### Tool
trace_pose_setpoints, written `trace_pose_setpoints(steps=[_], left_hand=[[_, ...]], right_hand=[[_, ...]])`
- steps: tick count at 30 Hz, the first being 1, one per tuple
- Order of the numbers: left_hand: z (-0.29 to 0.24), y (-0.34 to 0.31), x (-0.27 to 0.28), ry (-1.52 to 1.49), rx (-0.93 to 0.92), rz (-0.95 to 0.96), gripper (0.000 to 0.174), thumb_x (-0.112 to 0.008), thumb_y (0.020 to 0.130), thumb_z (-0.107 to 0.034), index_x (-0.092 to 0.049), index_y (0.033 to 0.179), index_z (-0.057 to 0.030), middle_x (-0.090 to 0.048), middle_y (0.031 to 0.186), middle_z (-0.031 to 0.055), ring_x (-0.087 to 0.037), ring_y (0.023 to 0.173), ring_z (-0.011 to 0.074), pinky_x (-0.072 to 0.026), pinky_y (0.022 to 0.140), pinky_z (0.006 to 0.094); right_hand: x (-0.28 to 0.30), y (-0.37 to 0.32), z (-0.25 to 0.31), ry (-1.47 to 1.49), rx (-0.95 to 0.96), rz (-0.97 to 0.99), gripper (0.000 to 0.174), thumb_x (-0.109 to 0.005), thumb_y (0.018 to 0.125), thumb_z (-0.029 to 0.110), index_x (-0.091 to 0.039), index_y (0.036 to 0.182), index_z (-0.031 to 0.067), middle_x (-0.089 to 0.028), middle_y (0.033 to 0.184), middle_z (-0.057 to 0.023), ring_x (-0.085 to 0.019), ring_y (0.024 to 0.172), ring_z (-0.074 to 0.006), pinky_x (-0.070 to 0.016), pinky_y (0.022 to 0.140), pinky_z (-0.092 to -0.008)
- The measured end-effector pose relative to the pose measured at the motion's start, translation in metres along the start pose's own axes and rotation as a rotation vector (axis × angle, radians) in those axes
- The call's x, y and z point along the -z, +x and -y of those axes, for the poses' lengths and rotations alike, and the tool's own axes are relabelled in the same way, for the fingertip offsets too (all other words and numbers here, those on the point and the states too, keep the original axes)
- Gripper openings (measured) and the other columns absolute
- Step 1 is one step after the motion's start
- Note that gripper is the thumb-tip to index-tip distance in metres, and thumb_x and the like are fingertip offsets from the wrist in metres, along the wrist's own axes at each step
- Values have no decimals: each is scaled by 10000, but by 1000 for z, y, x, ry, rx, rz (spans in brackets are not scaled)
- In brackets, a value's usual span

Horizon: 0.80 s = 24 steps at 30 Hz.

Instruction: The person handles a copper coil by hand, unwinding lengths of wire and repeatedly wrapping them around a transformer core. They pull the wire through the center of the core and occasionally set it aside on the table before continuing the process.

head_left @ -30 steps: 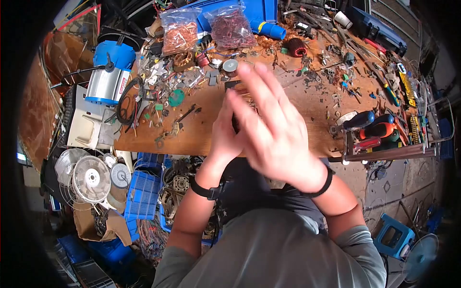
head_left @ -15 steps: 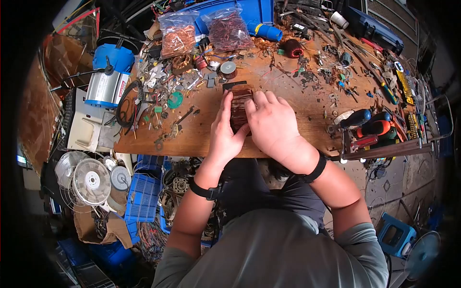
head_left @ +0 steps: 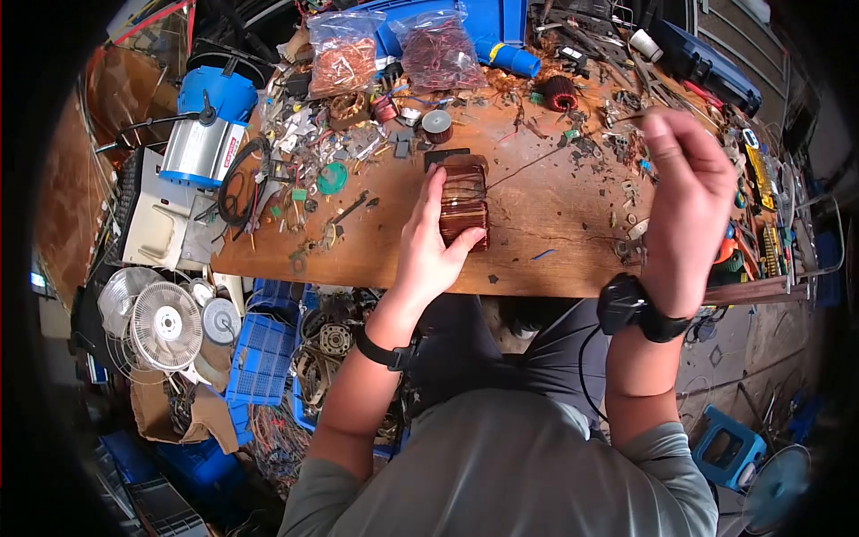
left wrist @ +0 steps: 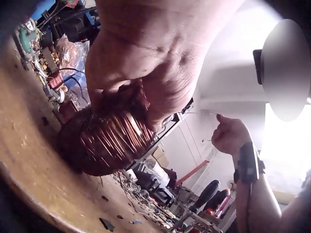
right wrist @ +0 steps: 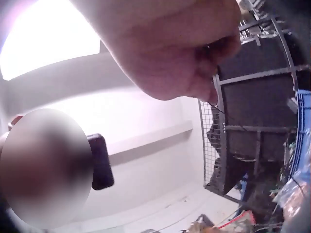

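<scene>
A copper wire coil (head_left: pixel 467 213), dark reddish-brown with strands wound in close rows, lies on the wooden workbench near its front edge. My left hand (head_left: pixel 424 251) grips its left side, with the thumb along the near end and fingers at the far side. In the left wrist view the palm arches over the coil (left wrist: pixel 114 141). One thin wire (head_left: pixel 528 167) runs from the coil up and right toward my right hand (head_left: pixel 687 210), which is raised off the bench. Its thumb and curled index finger pinch the wire's end, seen also in the right wrist view.
Two clear bags of stripped wire (head_left: pixel 342 64) stand at the back. Metal scraps and a green disc (head_left: pixel 332 177) litter the left of the bench. A blue-and-silver machine (head_left: pixel 204 125) sits at far left. Tools and a metal rack (head_left: pixel 752 291) line the right edge.
My right hand first lifted over the coil, came down onto it, and has now swung up and right, drawing a wire out from it. My left hand stays on the coil.
</scene>
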<state>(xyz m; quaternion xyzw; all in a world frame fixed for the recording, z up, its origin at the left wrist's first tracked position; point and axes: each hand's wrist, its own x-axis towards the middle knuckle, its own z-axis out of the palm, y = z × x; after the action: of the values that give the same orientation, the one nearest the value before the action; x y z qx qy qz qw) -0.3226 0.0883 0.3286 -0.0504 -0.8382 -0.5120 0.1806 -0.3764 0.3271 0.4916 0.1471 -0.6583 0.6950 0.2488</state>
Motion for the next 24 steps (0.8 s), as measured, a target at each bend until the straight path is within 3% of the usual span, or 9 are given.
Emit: trace_pose_setpoints(steps=[2, 4, 5, 6, 8, 11, 14, 16, 24], left_hand=[[2, -1, -2, 8, -31, -25, 940, -834, 785, -112, -288, 1549, -60, -354, 1556, 282, -452, 1380, 438, -443, 1097, 442], [4, -2, -2, 10, -31, -21, 937, -834, 788, -129, -289, 1546, -50, -353, 1556, 283, -446, 1384, 438, -434, 1104, 446], [5, -1, -3, 12, -35, -21, 935, -834, 791, -145, -289, 1543, -39, -352, 1556, 284, -439, 1388, 438, -426, 1111, 449], [1, 0, -1, 11, -35, -22, 935, -834, 791, -145, -289, 1543, -39, -352, 1556, 284, -439, 1388, 438, -426, 1111, 449], [-9, 1, 4, 185, -19, 21, 876, -790, 835, -206, -299, 1535, -20, -354, 1555, 285, -420, 1403, 436, -402, 1130, 450], [-11, 6, 4, 198, -100, 43, 804, -733, 869, -252, -329, 1518, -3, -374, 1548, 277, -419, 1411, 422, -385, 1142, 446], [-11, 2, 3, 160, -54, -31, 870, -794, 789, -89, -322, 1517, -12, -380, 1539, 282, -456, 1375, 440, -448, 1093, 454], [-10, 1, 2, 103, -35, -25, 900, -807, 770, -61, -314, 1523, -25, -376, 1539, 286, -464, 1364, 448, -456, 1084, 458], [-3, 3, 0, 48, -101, -69, 915, -837, 758, -97, -333, 1519, -50, -393, 1531, 277, -483, 1350, 441, -464, 1076, 456]], right_hand=[[10, 7, -13, -72, 45, -3, 107, -727, 906, 53, -727, 993, -10, -698, 971, -43, -634, 847, -104, -504, 755, -244], [-3, 3, -10, -840, 564, -110, 216, -733, 842, 24, -714, 1057, 10, -665, 1180, -126, -665, 972, -240, -535, 836, -347], [-12, -6, -3, -786, 688, -128, 332, -699, 777, -9, -696, 1106, 35, -601, 1300, -186, -637, 1072, -359, -524, 916, -436], [-18, -24, 12, -789, 690, -54, 416, -654, 805, -57, -676, 1199, 73, -592, 1359, -150, -605, 1182, -269, -498, 715, -269], [-36, -42, 12, -506, 903, 327, 421, -711, 680, 57, -686, 1096, 2, -662, 1215, -163, -648, 1136, -330, -559, 886, -400], [-68, -74, -12, -557, 691, 652, 305, -635, 775, 160, -673, 1034, 2, -654, 1210, -150, -647, 1135, -295, -579, 812, -348], [-69, -73, -48, -964, 374, 636, 376, -669, 800, 100, -605, 1157, -1, -644, 1049, -143, -635, 965, -320, -548, 821, -396], [-66, -68, -56, -1069, 311, 630, 237, -687, 830, 128, -655, 1042, 26, -626, 927, -113, -621, 901, -307, -541, 777, -399], [-25, -23, -19, -841, 437, 468, 25, -725, 800, 27, -703, 811, 23, -612, 782, -122, -591, 798, -320, -477, 699, -395]])
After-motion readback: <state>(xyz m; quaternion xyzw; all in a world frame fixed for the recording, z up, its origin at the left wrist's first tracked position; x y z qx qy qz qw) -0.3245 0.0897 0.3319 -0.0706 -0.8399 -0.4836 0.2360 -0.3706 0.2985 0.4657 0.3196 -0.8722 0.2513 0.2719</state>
